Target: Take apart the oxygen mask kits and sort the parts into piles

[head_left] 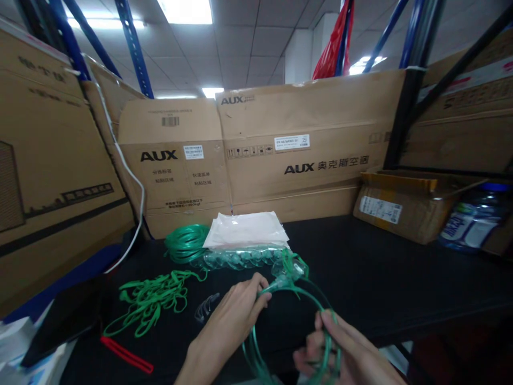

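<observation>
In the head view, my left hand point(236, 306) pinches the narrow end of a clear mask point(294, 269) where the green tubing joins it. Looped green tubing point(258, 350) hangs below and between my hands. My right hand point(339, 347) has its fingers closed around the right side of these loops, near the front of the table. A green elastic strap point(287, 260) lies across the mask. Behind my left hand, several clear masks point(244, 258) lie in a row, with a coil of green tubing point(187, 243) to their left.
White sheets or bags point(248, 230) lie behind the masks. Green straps point(158, 299) and a red strip point(127, 355) are on the left. An open carton point(395, 211) and a blue-capped bottle point(473, 219) stand right. Tall cardboard point(304, 155) forms the back.
</observation>
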Demonstrator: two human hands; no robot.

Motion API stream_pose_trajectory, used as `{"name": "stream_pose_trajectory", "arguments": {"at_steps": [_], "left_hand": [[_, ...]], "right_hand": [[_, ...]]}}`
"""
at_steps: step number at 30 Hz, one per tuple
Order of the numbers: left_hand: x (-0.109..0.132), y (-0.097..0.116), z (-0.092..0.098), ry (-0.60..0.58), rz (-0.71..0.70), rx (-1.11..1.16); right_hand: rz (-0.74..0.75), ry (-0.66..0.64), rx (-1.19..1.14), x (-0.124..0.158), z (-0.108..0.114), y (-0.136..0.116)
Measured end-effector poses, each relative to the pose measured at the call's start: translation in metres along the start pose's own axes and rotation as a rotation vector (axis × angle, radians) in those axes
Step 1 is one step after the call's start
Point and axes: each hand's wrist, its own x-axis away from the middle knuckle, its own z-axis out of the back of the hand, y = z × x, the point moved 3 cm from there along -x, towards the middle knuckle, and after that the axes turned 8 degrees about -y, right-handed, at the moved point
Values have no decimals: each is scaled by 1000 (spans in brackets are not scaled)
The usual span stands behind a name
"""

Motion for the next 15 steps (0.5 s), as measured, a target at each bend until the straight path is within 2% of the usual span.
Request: {"name": "stream_pose_trajectory", "arguments": {"at_steps": [3, 5, 8, 12, 15], "left_hand": [[-4, -1, -2, 117, -52, 56], [-7, -4, -4, 169, -74, 46], [-10, -5, -7, 181, -68, 27], [-7, 0, -13, 236, -97, 57], [-7, 4, -20, 259, -78, 67]], "right_hand": [[164, 35, 141, -17, -3, -25], [211, 41, 243, -31, -3, -37], [152, 24, 334, -49, -4, -48], [59, -16, 432, -63, -9, -45], [102, -21, 405, -70, -16, -37]]}}
